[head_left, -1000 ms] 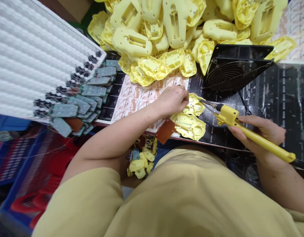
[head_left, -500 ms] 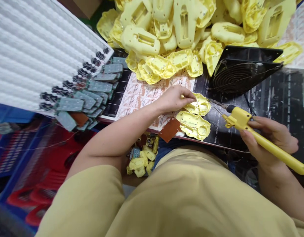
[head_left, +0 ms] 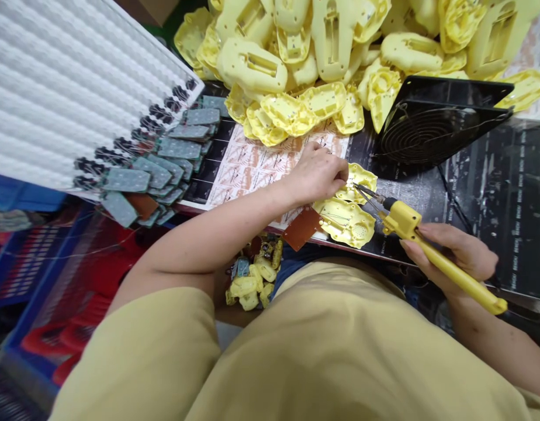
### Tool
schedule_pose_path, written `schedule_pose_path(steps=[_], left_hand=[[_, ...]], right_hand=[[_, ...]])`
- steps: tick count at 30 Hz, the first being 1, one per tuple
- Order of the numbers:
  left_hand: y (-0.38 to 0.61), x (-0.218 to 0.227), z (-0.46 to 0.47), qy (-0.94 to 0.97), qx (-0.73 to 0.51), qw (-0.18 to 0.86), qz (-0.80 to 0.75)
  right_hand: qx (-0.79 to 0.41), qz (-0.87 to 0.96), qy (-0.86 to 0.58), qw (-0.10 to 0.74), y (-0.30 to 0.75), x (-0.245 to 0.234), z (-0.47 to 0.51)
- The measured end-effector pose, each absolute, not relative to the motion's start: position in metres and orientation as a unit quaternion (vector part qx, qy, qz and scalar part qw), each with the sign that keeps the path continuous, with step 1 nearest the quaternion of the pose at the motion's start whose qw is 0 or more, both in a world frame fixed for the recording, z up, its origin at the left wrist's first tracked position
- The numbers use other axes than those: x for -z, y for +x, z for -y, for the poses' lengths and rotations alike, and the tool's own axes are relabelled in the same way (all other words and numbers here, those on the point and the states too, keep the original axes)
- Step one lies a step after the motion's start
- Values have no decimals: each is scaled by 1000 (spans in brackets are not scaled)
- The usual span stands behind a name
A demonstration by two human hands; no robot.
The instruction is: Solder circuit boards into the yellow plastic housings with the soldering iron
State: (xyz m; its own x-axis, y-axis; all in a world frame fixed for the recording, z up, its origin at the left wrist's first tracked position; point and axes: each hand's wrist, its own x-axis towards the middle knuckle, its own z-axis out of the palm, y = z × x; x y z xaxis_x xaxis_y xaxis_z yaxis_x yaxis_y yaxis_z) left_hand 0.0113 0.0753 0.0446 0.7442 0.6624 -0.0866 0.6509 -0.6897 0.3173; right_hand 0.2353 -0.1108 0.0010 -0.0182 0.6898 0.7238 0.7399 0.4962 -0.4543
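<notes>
My right hand [head_left: 454,251] is closed around the yellow handle of a soldering iron [head_left: 404,221]. The iron's metal tip reaches over the upper of two yellow plastic shells [head_left: 362,178]. Its thin feed tube runs alongside the tip. My left hand [head_left: 320,172] bends over the left end of that shell, fingers curled together; whatever they pinch is hidden. The second shell [head_left: 351,225], lying nearer my body, has thin wires inside it. A brown circuit board [head_left: 301,228] touches its left side at the bench edge.
A black fan [head_left: 428,131] stands behind the shells at the right. Many yellow casings [head_left: 252,67] are heaped at the back. Green circuit boards [head_left: 180,149] with black parts overlap at the left beside a white corrugated sheet [head_left: 77,88]. Blue crates [head_left: 37,327] with red pieces sit below left.
My right hand has brought the soldering iron leftward, so its tip is now over the upper shell. My left hand has turned and dipped slightly, its fingers more curled.
</notes>
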Motion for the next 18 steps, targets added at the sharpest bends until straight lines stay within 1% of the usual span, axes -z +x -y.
schedule_pose_path(steps=[4, 9, 13, 16, 18], left_hand=[[12, -42, -77, 914, -15, 175, -365], [13, -43, -78, 913, -11, 178, -368], [13, -41, -79, 914, -13, 181, -363], [14, -40, -80, 913, -9, 184, -365], [14, -40, -80, 912, -6, 183, -368]], right_hand=[[42, 729, -509, 456, 233, -1, 109], [53, 734, -499, 457, 233, 1, 105], [77, 785, -465, 403, 236, -4, 100], [81, 803, -439, 395, 240, -9, 102], [47, 780, -487, 389, 243, -13, 108]])
